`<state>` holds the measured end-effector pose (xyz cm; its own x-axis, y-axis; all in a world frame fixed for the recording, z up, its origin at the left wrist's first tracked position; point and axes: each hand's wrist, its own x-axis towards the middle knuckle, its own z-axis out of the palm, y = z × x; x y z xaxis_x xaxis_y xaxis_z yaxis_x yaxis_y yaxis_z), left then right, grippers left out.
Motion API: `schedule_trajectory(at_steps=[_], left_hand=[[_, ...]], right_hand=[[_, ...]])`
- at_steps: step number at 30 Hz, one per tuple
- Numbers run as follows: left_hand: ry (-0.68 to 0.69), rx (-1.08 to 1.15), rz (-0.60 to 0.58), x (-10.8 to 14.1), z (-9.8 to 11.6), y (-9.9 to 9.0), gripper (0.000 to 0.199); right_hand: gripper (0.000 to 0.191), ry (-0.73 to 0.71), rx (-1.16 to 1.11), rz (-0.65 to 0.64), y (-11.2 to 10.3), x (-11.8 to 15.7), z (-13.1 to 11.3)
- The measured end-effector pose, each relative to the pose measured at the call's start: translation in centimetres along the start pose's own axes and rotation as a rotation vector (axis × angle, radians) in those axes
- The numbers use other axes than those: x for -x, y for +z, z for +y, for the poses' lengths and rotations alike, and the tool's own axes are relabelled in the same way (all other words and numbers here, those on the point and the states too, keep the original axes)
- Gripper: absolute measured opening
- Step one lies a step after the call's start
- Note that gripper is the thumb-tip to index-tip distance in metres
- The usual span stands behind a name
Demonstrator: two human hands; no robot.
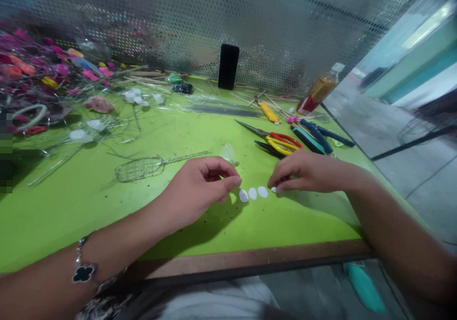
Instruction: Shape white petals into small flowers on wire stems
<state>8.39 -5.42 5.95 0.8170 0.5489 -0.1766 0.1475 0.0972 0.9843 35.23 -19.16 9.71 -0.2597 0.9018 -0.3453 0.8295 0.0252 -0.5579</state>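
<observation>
Three white oval pieces (pixel 253 194), like small petals, lie in a row on the green tabletop (pixel 200 236). At the row's left end, my left hand (pixel 203 186) hovers with thumb and forefinger pinched together; anything between the tips is too small to make out. My right hand (pixel 303 172) rests low at the right end, its fingertips closed on another small white oval piece (pixel 273 189), partly hidden by them. Just behind my left fingers stands a translucent whitish piece (pixel 229 154). A wire-mesh shape with a twisted stem (pixel 139 169) lies left of that hand.
Behind my right hand lie red-and-yellow-handled scissors (pixel 285 141), pliers (pixel 317 136) and a yellow cutter (pixel 268 112). A phone (pixel 228 66) leans against the perforated metal panel (pixel 171 29). A bottle (pixel 321 89) stands at the right edge. Colourful craft flowers (pixel 35 72) crowd the left.
</observation>
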Motion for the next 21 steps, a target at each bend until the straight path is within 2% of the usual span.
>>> schedule_trajectory(at_steps=[6, 11, 17, 21], left_hand=[[-0.016, -0.015, 0.0, -0.3, 0.1, 0.0, 0.018], [0.01, -0.034, -0.005, -0.4, 0.0, -0.3, 0.02], [0.024, -0.04, -0.012, -0.3, 0.1, -0.5, 0.018], [0.033, -0.05, -0.026, -0.2, 0.2, -0.5, 0.018]], right_hand=[[0.023, 0.119, 0.032, -0.12, -1.3, -1.1, -0.7], [0.015, 0.118, 0.451, -0.182, -2.3, -2.9, -3.0], [0.011, -0.016, 0.828, -0.294, -2.5, -4.6, -6.5], [0.007, -0.042, 0.796, -0.305, -2.5, -5.3, -6.8]])
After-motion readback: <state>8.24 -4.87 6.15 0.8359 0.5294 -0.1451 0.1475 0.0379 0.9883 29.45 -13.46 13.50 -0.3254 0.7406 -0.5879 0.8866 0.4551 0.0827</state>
